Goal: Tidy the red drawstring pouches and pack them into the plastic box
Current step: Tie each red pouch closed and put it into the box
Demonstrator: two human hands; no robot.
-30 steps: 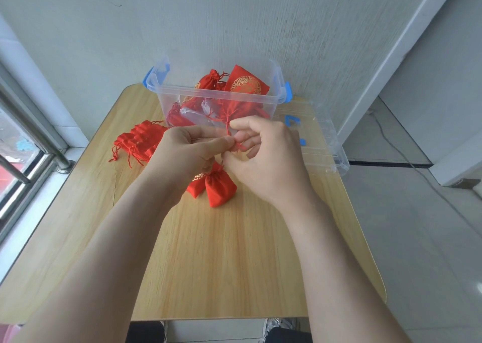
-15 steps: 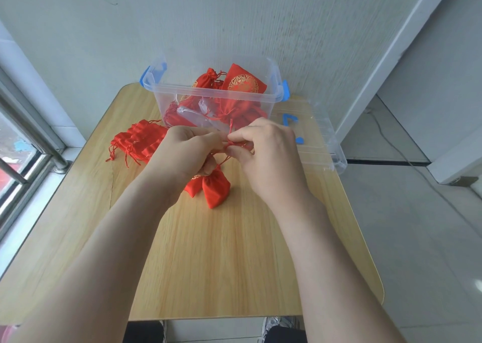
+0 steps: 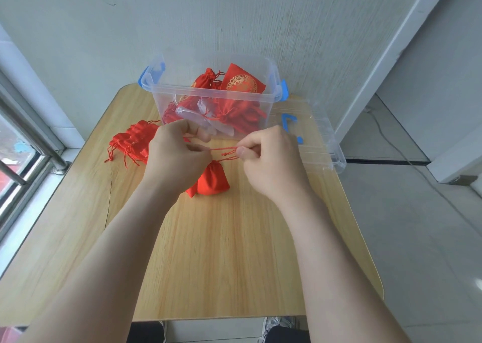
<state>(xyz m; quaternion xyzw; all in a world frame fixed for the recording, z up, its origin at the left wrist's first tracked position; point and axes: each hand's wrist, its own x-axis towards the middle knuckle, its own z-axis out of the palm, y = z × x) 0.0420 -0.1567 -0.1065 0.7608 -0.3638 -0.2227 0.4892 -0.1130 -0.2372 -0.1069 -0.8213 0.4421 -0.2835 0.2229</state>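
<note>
A small red drawstring pouch [image 3: 212, 179] hangs just over the wooden table [image 3: 221, 251], its neck gathered. My left hand [image 3: 177, 157] grips the pouch's neck. My right hand [image 3: 268, 160] pinches the red drawstring [image 3: 224, 151], stretched sideways between the two hands. Behind them stands the clear plastic box [image 3: 216, 97] with blue latches, holding several red pouches, one with a gold pattern [image 3: 243, 82]. A heap of loose red pouches [image 3: 133, 140] lies on the table to the left of my left hand.
The box's clear lid [image 3: 313, 139] with blue clips lies flat to the right of the box, reaching the table's right edge. A window rail [image 3: 28, 139] runs along the left. A wall stands right behind the box.
My hands have moved apart: the right hand pulled the drawstring out to the right while the left kept hold of the pouch's neck. The pouch's mouth has drawn tight.
</note>
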